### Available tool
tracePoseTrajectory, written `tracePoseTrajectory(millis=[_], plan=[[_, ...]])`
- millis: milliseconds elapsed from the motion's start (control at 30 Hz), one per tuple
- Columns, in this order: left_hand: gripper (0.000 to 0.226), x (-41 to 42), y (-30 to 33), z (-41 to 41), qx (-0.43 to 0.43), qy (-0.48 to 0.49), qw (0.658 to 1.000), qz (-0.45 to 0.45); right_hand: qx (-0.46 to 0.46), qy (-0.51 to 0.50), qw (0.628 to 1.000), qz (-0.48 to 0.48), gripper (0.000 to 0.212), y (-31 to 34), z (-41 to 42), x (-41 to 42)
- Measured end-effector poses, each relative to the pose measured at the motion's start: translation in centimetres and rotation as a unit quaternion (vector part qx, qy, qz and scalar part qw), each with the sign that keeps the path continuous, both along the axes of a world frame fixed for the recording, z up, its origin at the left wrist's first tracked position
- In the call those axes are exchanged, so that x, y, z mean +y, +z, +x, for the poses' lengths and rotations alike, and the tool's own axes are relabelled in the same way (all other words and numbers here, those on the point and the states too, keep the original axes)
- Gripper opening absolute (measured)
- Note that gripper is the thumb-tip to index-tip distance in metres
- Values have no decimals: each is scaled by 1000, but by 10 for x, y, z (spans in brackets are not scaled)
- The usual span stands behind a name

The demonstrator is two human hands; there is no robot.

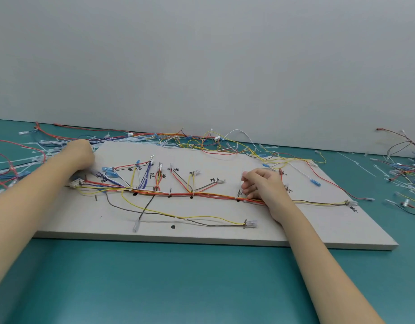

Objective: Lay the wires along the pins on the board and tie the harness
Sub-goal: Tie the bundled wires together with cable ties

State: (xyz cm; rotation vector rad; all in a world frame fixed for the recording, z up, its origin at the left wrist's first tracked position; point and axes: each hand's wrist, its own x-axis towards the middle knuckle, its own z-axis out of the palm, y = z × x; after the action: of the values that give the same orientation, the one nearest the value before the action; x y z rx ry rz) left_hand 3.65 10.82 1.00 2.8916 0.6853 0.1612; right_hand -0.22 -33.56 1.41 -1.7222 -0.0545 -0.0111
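Wires light, floppy, springy — pinch trunk by pins; right hand at 3 o'clock pinches trunk, left hand at 9 blurred — grip unclear.

The left hand is blurred at the board's ten o'clock corner, so its fingers and whatever they hold cannot be read. The right hand covers part of the wire bundle. At three o'clock the frame edge cuts the loose wires. The handwritten labels are too small to read.
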Motion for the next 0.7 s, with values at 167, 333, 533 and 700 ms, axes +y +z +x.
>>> tracePoseTrajectory(millis=[167,333,533,700], plan=[[27,9,7,-8,-28,-19,999,-1,-1,0,1000,-5,21,0,0,0],[26,17,4,-14,-49,-32,998,7,-2,-2,1000,-7,21,-1,0,0],[19,20,2,-17,-25,-79,994,69,-2,-5,1000,-10,22,-1,0,0],[15,21,-8,-15,-52,-40,996,59,1,-5,1000,-6,21,-1,1,0]])
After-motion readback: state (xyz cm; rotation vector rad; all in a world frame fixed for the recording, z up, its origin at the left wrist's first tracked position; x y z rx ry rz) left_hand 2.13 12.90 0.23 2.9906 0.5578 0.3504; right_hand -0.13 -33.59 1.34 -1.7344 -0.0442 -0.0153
